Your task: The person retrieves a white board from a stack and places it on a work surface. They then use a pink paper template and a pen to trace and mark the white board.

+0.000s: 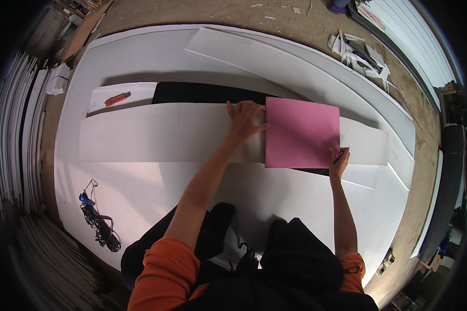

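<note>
A flat pink square sheet lies across a long pale strip of board. My left hand rests on the strip, fingers spread, with thumb and forefinger touching the sheet's left edge. At the sheet's lower right edge, my right hand is closed around a slim dark pen-like tool, its fingertips against the sheet. Behind the strip runs a black strip, partly covered. A red utility knife lies on a white piece at the far left.
Everything lies on a large white board where I kneel or crouch. A bundled dark cable sits at the left, a long white panel at the back. Scraps litter the floor far right; stacked sheets stand left.
</note>
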The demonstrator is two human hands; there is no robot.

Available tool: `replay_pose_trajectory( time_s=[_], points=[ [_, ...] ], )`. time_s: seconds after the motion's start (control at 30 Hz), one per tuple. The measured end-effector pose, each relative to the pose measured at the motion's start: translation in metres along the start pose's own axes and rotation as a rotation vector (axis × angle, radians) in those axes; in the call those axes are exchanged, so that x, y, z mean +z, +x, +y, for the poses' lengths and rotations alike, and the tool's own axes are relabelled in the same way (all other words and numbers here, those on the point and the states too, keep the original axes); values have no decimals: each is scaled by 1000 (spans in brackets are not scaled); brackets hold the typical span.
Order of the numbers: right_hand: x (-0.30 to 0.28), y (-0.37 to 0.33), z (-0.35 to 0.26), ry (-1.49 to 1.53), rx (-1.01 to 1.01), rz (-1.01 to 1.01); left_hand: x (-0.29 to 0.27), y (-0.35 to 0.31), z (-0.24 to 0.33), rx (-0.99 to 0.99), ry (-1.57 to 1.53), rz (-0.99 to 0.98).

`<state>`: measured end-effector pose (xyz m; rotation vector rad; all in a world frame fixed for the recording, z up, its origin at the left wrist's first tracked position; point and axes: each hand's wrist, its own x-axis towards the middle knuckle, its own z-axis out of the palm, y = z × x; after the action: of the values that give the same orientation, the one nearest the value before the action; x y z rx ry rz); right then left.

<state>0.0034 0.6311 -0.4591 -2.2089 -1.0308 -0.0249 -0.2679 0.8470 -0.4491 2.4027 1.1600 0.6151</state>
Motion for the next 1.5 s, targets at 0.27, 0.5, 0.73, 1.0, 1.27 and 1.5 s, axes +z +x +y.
replay_pose_trajectory(
  time_s=[0.27,0.5,0.73,1.0,1.27,1.5],
  points=[
    [-3,-1,8,-146,39,-98,-1,1,6,-53,-25,-93],
    [-7,0,-20,-500,135,-172,9,-2,13,-108,19,-97],
    [-44,13,11,98,85,1,30,0,115,-4,24,175],
    [-34,18,45,296,822,387,104,7,189,278,-26,-42],
    [-37,17,53,541,995,431,113,1,211,184,88,-72],
    [-47,-38,43,558,820,463,110,-23,208,204,92,-31]
  ],
)
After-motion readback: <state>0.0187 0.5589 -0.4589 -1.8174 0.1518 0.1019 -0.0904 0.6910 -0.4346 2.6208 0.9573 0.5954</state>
